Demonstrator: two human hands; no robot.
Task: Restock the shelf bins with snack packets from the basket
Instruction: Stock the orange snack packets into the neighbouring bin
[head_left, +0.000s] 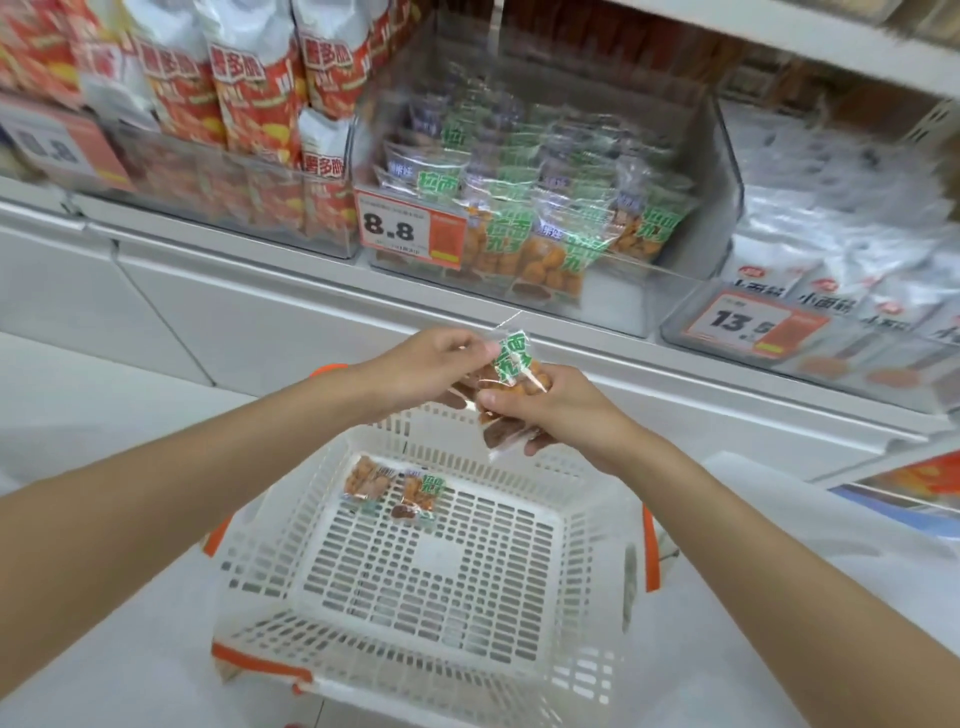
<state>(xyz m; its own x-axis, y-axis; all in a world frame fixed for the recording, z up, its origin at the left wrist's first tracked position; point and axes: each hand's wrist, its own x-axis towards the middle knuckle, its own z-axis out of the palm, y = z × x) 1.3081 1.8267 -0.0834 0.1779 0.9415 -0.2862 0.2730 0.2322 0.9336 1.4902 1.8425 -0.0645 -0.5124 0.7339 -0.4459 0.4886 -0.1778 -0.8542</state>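
A clear snack packet (511, 371) with green lettering and orange balls hangs above the far rim of the white basket (587, 525). My left hand (431, 366) pinches its top edge, and my right hand (550, 410) grips its lower part; a second packet may be bunched beneath it. Two more small packets (395, 486) lie on the basket floor at the far left. Straight ahead on the shelf stands a clear bin (719, 171) holding several packets of the same kind, with an 8.8 price tag (410, 228) on its front.
To the left is a bin of red and white chip bags (249, 88). To the right a bin of white packets (831, 291) carries a 13.5 tag. The basket has orange handles (651, 551) and rests on a white surface below the shelf edge.
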